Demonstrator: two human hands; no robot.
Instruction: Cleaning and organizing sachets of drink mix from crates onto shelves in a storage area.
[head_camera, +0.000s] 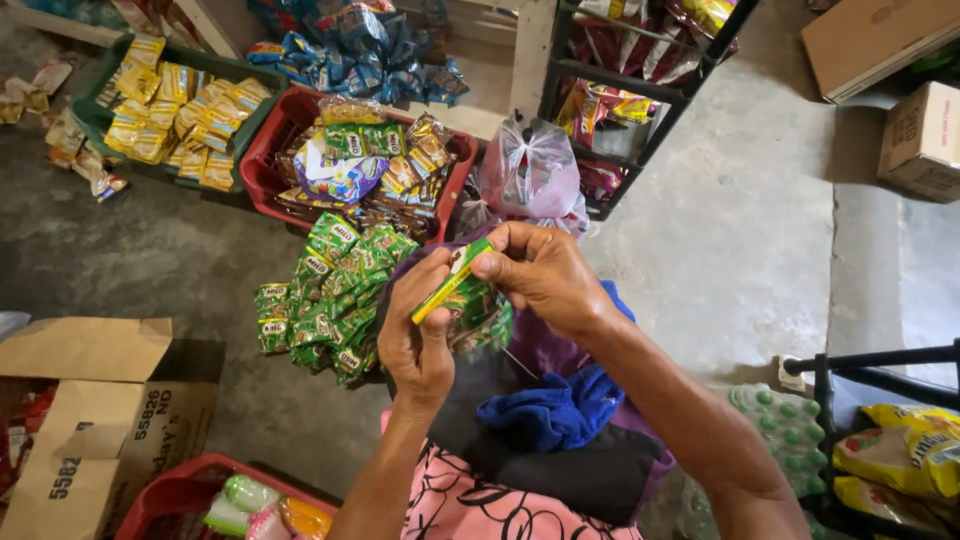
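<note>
Fingers (497, 262) of the right hand (545, 275) are closed in a pinch on the top end of a green-and-yellow sachet strip (452, 281). Left hand (415, 335) is closed on its lower end, thumb across the front. Strip sits tilted between both hands, over the lap, above a dark bag (560, 460) with a blue cloth (555, 410) in it. More green sachets (480, 315) are bunched just behind the strip, touching the left hand.

Handling, as a judgement: thin foil or plastic film, very light, limp along its length, so it would sag if held at one end only. Film looks glossy, likely slippery; a pinch on the flat sealed edge should grip better than on the filled middle. Not fragile, but a seam could tear if the ends are pulled apart hard.

Further out: loose pile of the same green sachets (325, 295) on the concrete floor (150, 260); red crate (270, 150) of mixed sachets beyond it; green crate (100, 105) of yellow packets on the left; knotted clear plastic bag (530, 165) by a black rack (655, 95); cardboard boxes (90, 420) lower left.
</note>
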